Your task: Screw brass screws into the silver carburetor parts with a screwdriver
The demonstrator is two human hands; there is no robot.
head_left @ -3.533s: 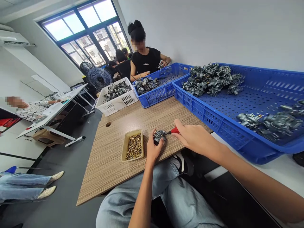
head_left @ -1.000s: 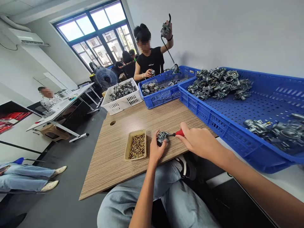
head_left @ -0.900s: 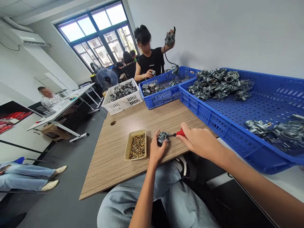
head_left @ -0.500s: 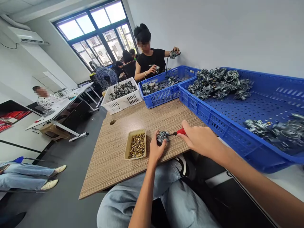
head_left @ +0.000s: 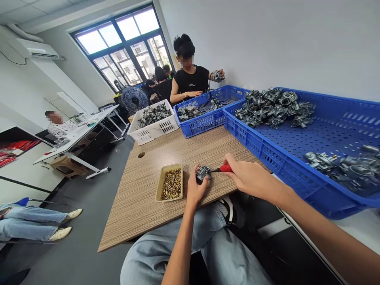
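My left hand [head_left: 196, 187] is closed around a grey metal carburetor [head_left: 203, 172], steadying it low over the table's near edge. A red-handled screwdriver [head_left: 226, 168] sits in the closed fingers of my right hand [head_left: 244, 174]. Its dark shaft points left, and the tip meets the carburetor's right side; the exact contact spot is too small to make out. Just left of my left hand stands a beige tray [head_left: 158, 190] of small brass screw-like parts [head_left: 172, 184].
A large blue crate [head_left: 255, 147] with piled carburetors [head_left: 274, 105] stands to the right. Behind the wooden table [head_left: 133, 198] are a smaller blue crate [head_left: 202, 127] and a white crate [head_left: 145, 137] of metal parts. A co-worker [head_left: 191, 81] sits beyond, holding a carburetor.
My hands keep nearly the same pose, the screwdriver still against the carburetor. Across the table, the co-worker's one hand has lowered to the smaller blue crate, and the part it held no longer shows.
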